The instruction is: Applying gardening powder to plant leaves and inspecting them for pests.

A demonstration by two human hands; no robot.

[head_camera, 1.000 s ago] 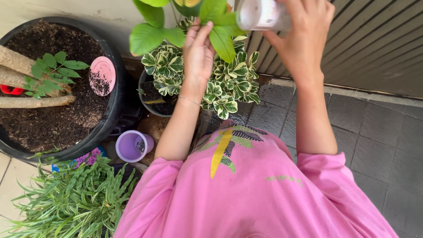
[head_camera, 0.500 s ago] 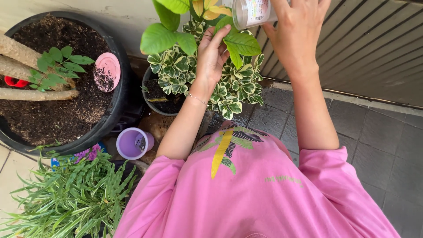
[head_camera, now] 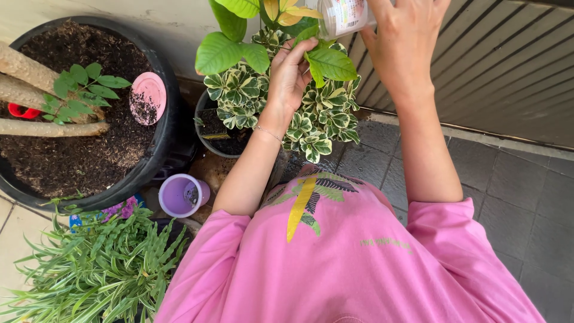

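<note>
Two hands at top centre: right hand grasps a clear jar with a multicoloured label, long axis near horizontal, mouth pointing left; left hand, fingers loosely extended, touches a green leaf over the variegated potted plant.

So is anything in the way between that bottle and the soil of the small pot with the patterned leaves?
Yes. The right hand holds the clear bottle above the variegated plant, whose leaves cover most of the small pot's soil. The left hand touches the broad green leaves just under the bottle.
</note>
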